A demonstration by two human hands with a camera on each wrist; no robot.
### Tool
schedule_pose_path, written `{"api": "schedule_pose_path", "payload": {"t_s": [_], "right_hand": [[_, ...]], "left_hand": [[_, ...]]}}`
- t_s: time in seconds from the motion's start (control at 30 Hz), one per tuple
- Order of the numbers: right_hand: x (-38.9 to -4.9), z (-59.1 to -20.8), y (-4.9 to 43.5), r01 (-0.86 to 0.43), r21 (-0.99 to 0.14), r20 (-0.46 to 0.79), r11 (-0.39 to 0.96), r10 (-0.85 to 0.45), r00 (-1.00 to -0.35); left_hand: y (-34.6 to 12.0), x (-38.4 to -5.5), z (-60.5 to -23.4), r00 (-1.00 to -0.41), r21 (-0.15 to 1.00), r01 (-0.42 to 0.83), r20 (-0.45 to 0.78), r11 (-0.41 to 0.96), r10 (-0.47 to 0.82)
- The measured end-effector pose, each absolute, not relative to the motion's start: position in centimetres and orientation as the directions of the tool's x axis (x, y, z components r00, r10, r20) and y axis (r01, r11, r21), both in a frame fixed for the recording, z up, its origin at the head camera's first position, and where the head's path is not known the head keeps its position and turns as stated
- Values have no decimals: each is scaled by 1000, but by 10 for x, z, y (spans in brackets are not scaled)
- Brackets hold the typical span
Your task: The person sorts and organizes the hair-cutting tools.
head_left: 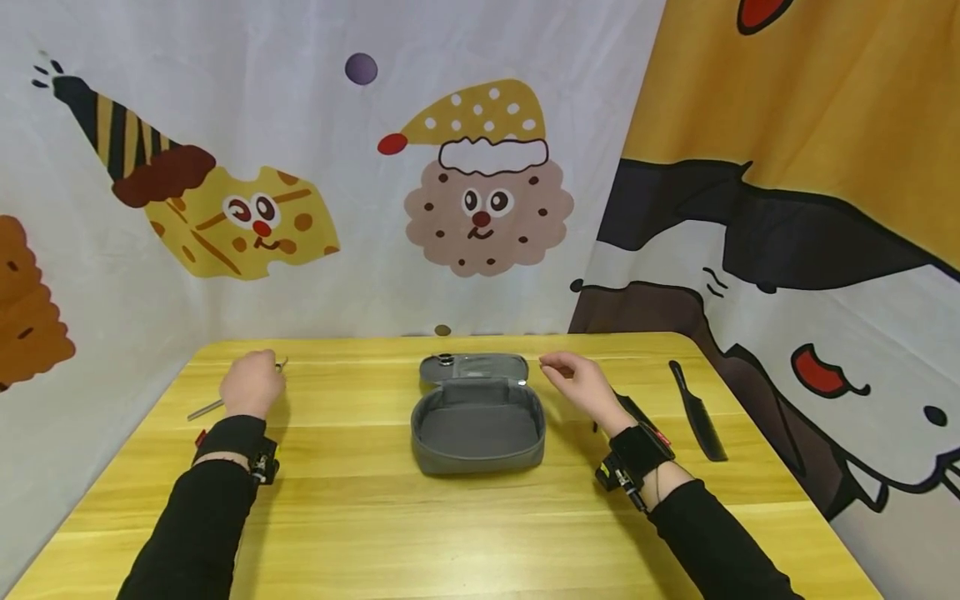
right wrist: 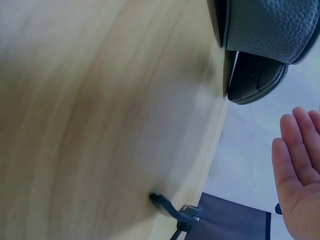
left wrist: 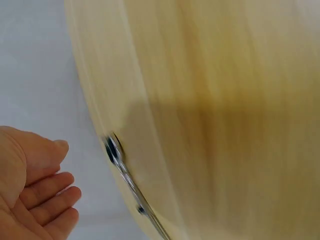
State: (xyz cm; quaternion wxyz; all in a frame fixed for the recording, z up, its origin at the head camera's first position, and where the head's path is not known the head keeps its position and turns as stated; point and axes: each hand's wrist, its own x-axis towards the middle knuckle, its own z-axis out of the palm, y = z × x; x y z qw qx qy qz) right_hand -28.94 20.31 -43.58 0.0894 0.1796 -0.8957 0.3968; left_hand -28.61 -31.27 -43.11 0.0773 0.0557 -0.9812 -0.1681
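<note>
Grey case [head_left: 480,462]: central on table [head_left: 480,533], lid [head_left: 491,364] folded back (for access, I'd guess).
Left hand [head_left: 252,383]: fingers loosely curled, holding nothing, near metal tool [left wrist: 132,185].
Right hand [head_left: 579,383]: empty, fingers relaxed.

We see a person with bare hands, the left hand [head_left: 252,383] and the right hand [head_left: 581,385]. Just below the wide black right wristband [head_left: 643,454] we see a plain black right sleeve [head_left: 716,537]; at its lower left, a small black device [head_left: 619,477] with a yellow mark. Well left of it are a black left wristband [head_left: 234,438], a similar left device [head_left: 264,461] and a matching left sleeve [head_left: 191,533].
</note>
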Motion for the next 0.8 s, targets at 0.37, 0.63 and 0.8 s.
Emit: {"api": "schedule_pose_path", "payload": {"t_s": [0.37,0.63,0.8], "right_hand": [[-277,-433,213,-486,-628,380,608,-306,-873],[-268,-434,213,-548,-529,419,648,-362,-833],[-260,-429,207,-617,-429,439,660,-445,-781]], "left_hand": [[-348,-275,-433,-993,308,-107,7,945,-114],[-359,-271,-432,-996,277,-91,-49,956,-81],[-362,-273,-434,-993,262,-113,-62,958,-100]]}}
